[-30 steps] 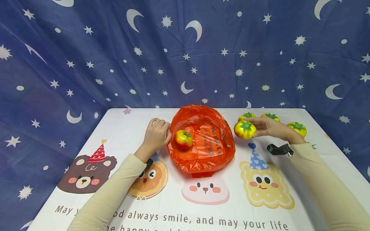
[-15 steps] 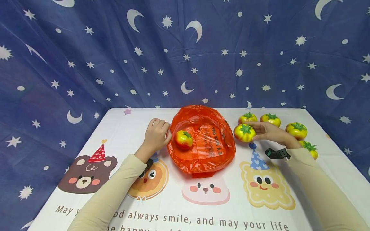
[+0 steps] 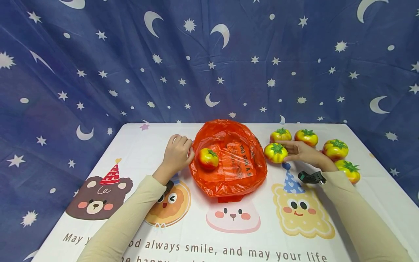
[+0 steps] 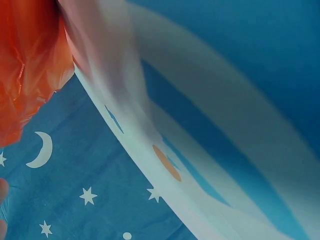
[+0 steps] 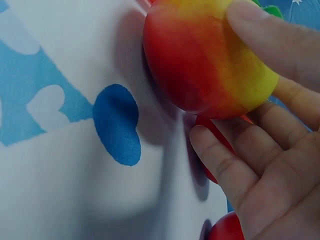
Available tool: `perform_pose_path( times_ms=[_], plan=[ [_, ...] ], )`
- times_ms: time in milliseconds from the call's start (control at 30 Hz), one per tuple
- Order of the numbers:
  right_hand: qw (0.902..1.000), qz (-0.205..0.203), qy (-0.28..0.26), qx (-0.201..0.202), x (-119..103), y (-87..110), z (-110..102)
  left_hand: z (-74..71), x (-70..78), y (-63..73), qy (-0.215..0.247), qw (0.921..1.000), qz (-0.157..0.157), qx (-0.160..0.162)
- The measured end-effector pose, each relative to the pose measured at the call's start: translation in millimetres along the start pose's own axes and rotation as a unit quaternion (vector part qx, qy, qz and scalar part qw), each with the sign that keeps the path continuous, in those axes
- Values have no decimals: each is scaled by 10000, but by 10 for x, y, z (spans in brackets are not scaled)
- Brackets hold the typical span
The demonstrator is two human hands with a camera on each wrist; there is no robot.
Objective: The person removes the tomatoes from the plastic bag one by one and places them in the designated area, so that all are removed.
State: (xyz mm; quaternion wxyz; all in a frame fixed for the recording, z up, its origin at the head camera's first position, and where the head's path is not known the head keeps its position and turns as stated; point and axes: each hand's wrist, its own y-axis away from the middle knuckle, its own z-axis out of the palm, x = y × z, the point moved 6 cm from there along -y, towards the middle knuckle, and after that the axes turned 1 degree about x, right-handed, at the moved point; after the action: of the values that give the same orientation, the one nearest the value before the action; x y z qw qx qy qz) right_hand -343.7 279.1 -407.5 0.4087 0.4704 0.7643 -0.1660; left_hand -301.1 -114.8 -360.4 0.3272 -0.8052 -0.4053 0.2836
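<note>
A red plastic bag (image 3: 229, 187) stands open-mouthed in the middle of the table, one red-and-yellow toy tomato (image 3: 208, 159) inside. My left hand (image 3: 176, 151) is at the bag's left rim with curled fingers, gripping its edge; in the left wrist view the bag (image 4: 30, 65) fills the upper left corner. Just right of the bag, my right hand (image 3: 302, 151) holds another toy tomato (image 3: 276, 153), green leaves up. The right wrist view shows the thumb (image 5: 250, 15) on top of this tomato (image 5: 200, 60) and the fingers below, with the tomato low over the cloth.
Several more toy tomatoes lie at the right: one behind the held one (image 3: 280, 134), one at the back (image 3: 306, 137), and two beyond my right wrist (image 3: 335, 150). The white printed tablecloth (image 3: 229, 247) ends at a blue star-patterned curtain (image 3: 209, 65).
My right hand, with the toy tomato, has lowered slightly toward me and a little left. More of the tomatoes at the right now shows. The left hand and bag stay put.
</note>
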Motion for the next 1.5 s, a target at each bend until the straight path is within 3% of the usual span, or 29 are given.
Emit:
perform_pose_path(
  times_ms=[867,1500],
  plan=[
    [9998,134,-129,51,15,14,31,-23,5,-2,44,9998,53,188],
    [9992,305,161,189,60,82,-6,-27,9,-10,72,9999,29,98]
  ],
)
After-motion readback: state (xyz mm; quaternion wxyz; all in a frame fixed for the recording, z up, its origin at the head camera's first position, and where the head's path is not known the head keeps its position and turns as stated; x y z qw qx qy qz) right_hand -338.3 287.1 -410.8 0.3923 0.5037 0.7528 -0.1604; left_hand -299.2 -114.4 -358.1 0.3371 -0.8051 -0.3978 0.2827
